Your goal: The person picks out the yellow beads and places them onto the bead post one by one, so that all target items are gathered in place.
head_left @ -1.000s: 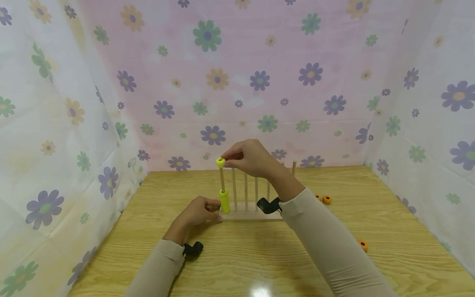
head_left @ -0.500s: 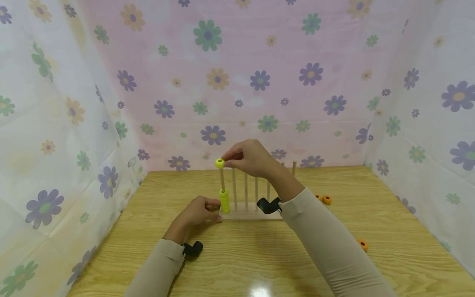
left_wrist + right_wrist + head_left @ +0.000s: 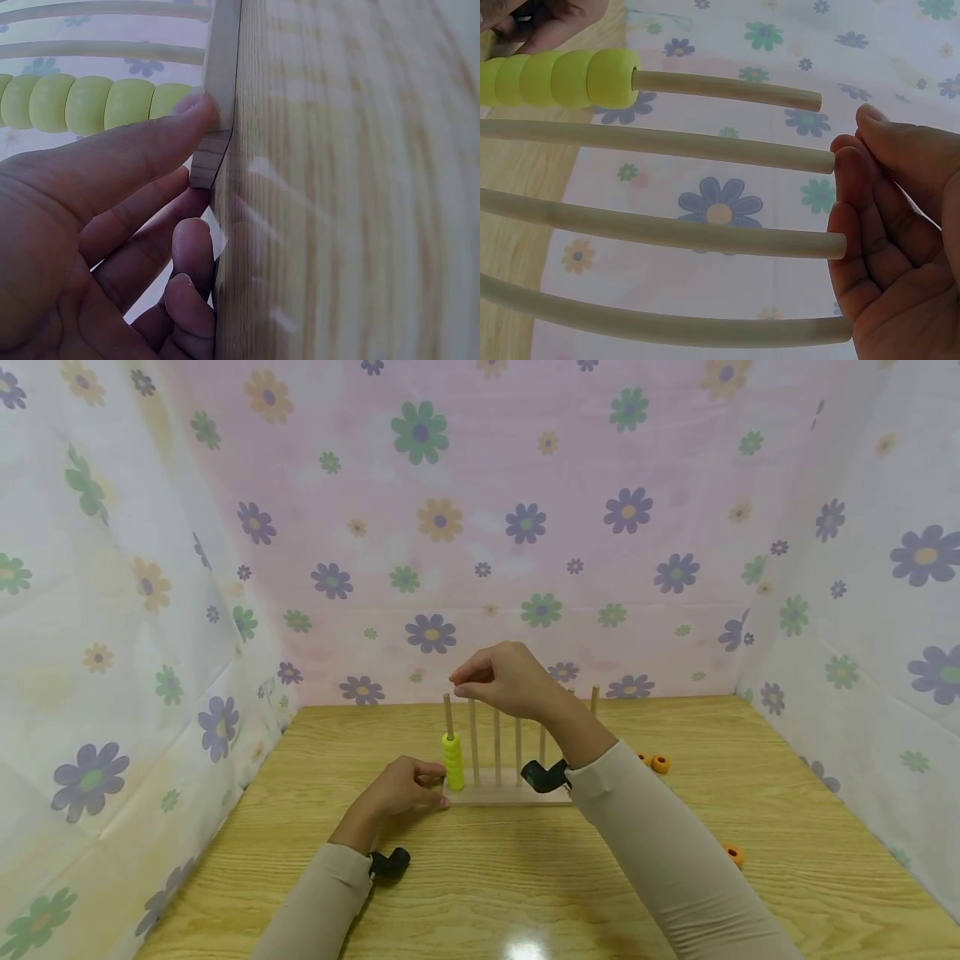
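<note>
A wooden peg rack (image 3: 510, 795) stands on the table with a row of upright pegs. Its leftmost peg carries a stack of yellow-green beads (image 3: 453, 764), the top of that peg showing bare. My left hand (image 3: 397, 789) holds the rack's left end, thumb against the base (image 3: 219, 75) and fingers behind it in the left wrist view. Just right of the leftmost peg's tip is my right hand (image 3: 513, 681), thumb and fingertips slightly apart with nothing between them. In the right wrist view its curled fingers (image 3: 855, 176) are at the tips of the neighbouring pegs.
Orange beads (image 3: 661, 764) lie right of the rack, one partly hidden by the right arm. Another orange bead (image 3: 733, 855) is nearer, beside the right sleeve. Flowered cloth (image 3: 480, 527) surrounds the wood-grain table (image 3: 465, 885) at the back and sides.
The yellow-green bead that the right fingers pinched at the peg's tip has been let go and now tops the stack lower down. Both hands have kept their places.
</note>
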The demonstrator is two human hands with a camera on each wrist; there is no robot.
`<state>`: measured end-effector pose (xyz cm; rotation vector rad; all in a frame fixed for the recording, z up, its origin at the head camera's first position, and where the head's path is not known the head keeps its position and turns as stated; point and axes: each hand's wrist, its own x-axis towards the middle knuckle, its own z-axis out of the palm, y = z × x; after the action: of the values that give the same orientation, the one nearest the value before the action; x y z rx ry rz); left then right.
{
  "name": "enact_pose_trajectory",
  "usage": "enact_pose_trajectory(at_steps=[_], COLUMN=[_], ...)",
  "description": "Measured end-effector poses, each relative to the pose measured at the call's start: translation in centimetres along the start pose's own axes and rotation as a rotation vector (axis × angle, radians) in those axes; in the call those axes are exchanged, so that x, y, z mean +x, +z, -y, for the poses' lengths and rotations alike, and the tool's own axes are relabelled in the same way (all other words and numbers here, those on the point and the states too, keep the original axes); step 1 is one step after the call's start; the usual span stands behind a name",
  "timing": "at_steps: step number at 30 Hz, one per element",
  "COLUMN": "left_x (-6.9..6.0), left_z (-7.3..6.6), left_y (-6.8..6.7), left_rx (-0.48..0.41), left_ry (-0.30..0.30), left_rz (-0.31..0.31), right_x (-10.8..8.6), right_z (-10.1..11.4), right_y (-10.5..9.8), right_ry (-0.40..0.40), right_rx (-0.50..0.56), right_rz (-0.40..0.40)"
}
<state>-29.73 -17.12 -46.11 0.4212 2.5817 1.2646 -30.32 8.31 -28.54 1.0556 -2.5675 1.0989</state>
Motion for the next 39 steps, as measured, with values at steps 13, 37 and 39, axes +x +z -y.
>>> enact_pose_trajectory(at_steps=[13,37,39], left_x=[0.1,0.0,0.0], left_z=[0.0,0.2,0.2], left_y=[0.0,0.1,0.1], left_rx=[0.017,-0.019,-0.022], left_ry=[-0.009,-0.01,-0.017], left_rz=[-0.005,0.011,0.009], right_x=[-1.2,-6.2,-6.5], right_z=[-0.5,-1.9,-2.0], right_y=[-0.4,-2.2,-2.2], right_ry=[-0.084,-0.128,-0.151], right_rx=[-0.03,-0.029,-0.035], right_rz=[-0.006,-0.076,-0.082])
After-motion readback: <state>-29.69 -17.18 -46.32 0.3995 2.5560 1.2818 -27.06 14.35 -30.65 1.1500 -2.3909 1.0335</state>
